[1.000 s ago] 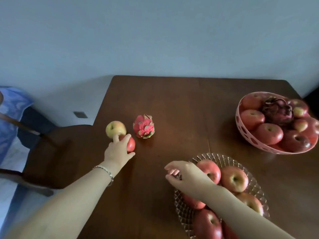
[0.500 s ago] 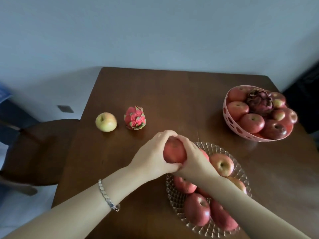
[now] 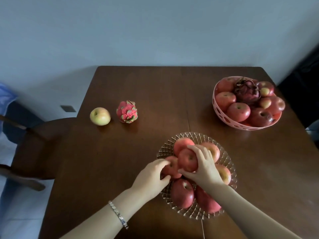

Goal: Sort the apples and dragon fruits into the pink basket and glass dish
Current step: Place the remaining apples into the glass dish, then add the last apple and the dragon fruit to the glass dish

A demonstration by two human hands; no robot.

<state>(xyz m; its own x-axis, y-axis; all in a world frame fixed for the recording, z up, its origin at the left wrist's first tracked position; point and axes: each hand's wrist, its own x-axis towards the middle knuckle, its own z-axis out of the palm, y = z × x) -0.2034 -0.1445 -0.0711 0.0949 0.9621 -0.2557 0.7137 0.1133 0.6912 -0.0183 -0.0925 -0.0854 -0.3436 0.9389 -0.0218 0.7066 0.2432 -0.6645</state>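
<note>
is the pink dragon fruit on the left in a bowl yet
Out. The dragon fruit sits on the table beside the yellow-green apple, clear of pink basket and glass dish.

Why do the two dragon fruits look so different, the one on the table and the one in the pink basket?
Colour: the loose dragon fruit is bright pink with green-tipped scales; the basket dragon fruit is dark purplish red. Place: the loose dragon fruit stands on the table beside a yellow-green apple; the basket dragon fruit lies on red apples in the pink basket. Both have leafy scales.
</note>
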